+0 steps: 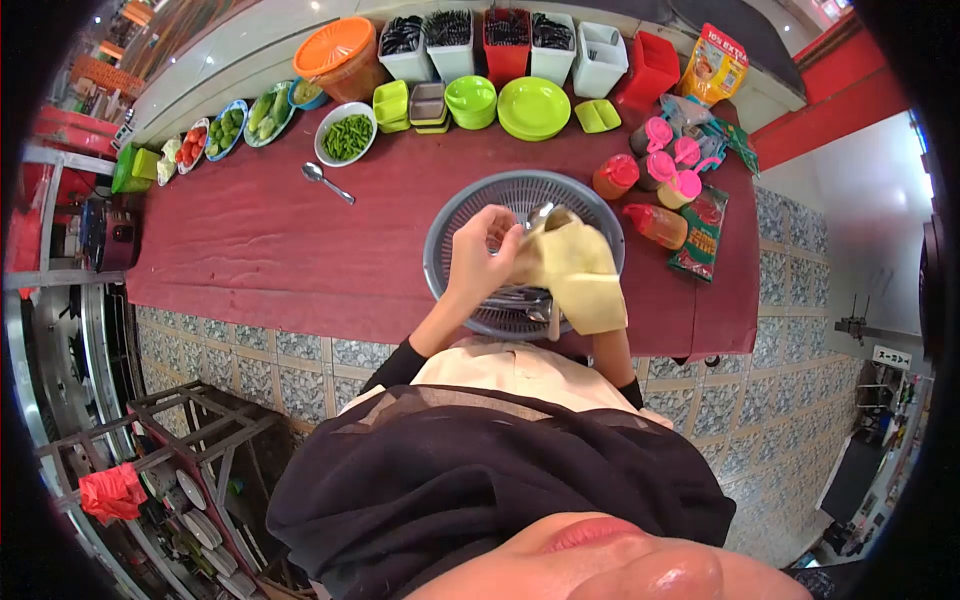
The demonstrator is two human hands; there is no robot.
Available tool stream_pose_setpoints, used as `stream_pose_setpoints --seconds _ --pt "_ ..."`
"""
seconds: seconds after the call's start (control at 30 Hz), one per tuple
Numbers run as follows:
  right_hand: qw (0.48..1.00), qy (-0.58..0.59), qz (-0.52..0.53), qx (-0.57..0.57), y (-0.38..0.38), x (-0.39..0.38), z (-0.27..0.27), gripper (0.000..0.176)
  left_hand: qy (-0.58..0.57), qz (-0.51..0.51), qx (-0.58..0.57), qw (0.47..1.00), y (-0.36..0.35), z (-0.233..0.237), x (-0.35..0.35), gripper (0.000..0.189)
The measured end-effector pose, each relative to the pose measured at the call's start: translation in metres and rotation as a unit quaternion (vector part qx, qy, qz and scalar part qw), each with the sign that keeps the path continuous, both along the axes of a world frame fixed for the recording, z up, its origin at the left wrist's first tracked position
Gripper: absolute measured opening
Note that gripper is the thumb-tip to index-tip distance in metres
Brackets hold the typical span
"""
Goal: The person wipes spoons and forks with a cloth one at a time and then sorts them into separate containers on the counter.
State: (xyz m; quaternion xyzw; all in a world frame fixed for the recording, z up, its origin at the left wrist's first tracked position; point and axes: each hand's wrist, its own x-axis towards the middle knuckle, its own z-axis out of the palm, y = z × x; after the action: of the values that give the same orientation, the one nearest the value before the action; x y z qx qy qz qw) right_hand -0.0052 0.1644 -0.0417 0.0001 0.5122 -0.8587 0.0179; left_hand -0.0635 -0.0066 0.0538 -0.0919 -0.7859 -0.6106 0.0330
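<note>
Over a round grey plastic basket (431, 255) of metal cutlery (518, 300), the right hand (610, 346) grasps a pale yellow cloth (585, 280); the left hand (480, 262) is half-curled, its hold unclear. Wiping seems underway, calling for a steady grip.

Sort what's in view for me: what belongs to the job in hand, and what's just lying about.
In the job, by the look of it:
yellow cloth
grey basket
cutlery inside it

Lying about:
green plates
bowl of green chillies
orange-lidded tub
squeeze bottle on its side
lone spoon, though it may belong with the cutlery
</note>
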Motion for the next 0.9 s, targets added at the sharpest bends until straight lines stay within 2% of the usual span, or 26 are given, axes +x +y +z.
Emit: stream_pose_setpoints --seconds 0.03,0.07,0.13,0.23,0.3,0.37,0.4,0.5,0.53,0.57,0.63,0.67,0.7,0.77,0.8,0.83,0.87,0.9 --pt "0.998 -0.002 0.004 0.062 -0.001 0.000 0.003 0.038 0.038 0.005 0.019 0.999 0.004 0.003 -0.010 0.009" --pt "0.996 -0.007 0.010 0.091 -0.003 0.001 0.007 0.037 0.029 -0.047 0.001 0.998 0.006 0.002 -0.020 0.008" --pt "0.998 -0.028 0.023 0.060 -0.005 -0.001 0.003 0.035 0.009 -0.150 -0.034 0.988 0.008 -0.004 -0.038 0.007" --pt "0.992 -0.078 0.026 -0.091 -0.002 -0.011 -0.002 0.032 -0.031 -0.209 -0.038 0.977 0.010 -0.011 -0.071 0.004" --pt "0.966 -0.132 0.018 -0.220 0.002 -0.017 -0.002 0.030 -0.038 -0.169 0.003 0.985 0.016 -0.005 -0.091 0.004" --pt "0.946 -0.168 0.012 -0.278 0.006 -0.027 0.001 0.028 -0.030 -0.146 0.047 0.988 0.018 0.001 -0.122 0.005" --pt "0.982 -0.119 0.051 -0.135 0.011 -0.039 0.004 0.028 -0.006 -0.133 0.011 0.991 0.020 0.003 -0.137 0.007" --pt "0.990 -0.120 0.002 -0.068 0.015 -0.056 0.022 0.024 0.023 -0.141 -0.054 0.988 0.035 0.021 -0.167 0.007" --pt "0.990 -0.122 -0.040 0.060 0.020 -0.059 0.022 0.023 0.044 -0.126 0.001 0.991 0.043 0.029 -0.185 0.007" --pt "0.984 -0.171 -0.039 0.040 0.022 -0.058 0.021 0.023 0.066 -0.107 0.058 0.990 0.049 0.041 -0.200 0.006" --pt "0.963 -0.269 -0.037 -0.002 0.023 -0.051 0.017 0.024 0.244 -0.018 -0.089 0.966 0.050 0.078 -0.229 0.007" --pt "0.942 -0.288 -0.039 -0.166 0.025 -0.043 0.000 0.027 0.247 -0.007 -0.014 0.969 0.057 0.076 -0.250 0.008" --pt "0.939 -0.279 -0.061 -0.194 0.022 -0.037 -0.017 0.027 0.248 0.004 0.060 0.967 0.064 0.075 -0.272 0.010" --pt "0.929 -0.256 -0.105 -0.246 0.012 -0.033 -0.043 0.028 0.306 -0.006 0.117 0.945 0.082 0.065 -0.314 0.011" --pt "0.944 -0.188 -0.135 -0.237 -0.001 -0.046 0.066 0.030 0.334 -0.011 0.147 0.931 0.090 0.058 -0.331 0.012" --pt "0.981 -0.109 -0.115 -0.113 0.002 -0.043 0.056 0.033 0.357 -0.010 0.123 0.926 0.096 0.048 -0.347 0.012" --pt "0.993 -0.029 -0.114 0.008 0.005 -0.040 0.046 0.038 0.380 -0.010 0.099 0.920 0.101 0.037 -0.361 0.013" --pt "0.985 -0.071 -0.109 -0.113 -0.002 -0.035 -0.022 0.040 0.402 -0.009 0.075 0.913 0.105 0.028 -0.370 0.014"
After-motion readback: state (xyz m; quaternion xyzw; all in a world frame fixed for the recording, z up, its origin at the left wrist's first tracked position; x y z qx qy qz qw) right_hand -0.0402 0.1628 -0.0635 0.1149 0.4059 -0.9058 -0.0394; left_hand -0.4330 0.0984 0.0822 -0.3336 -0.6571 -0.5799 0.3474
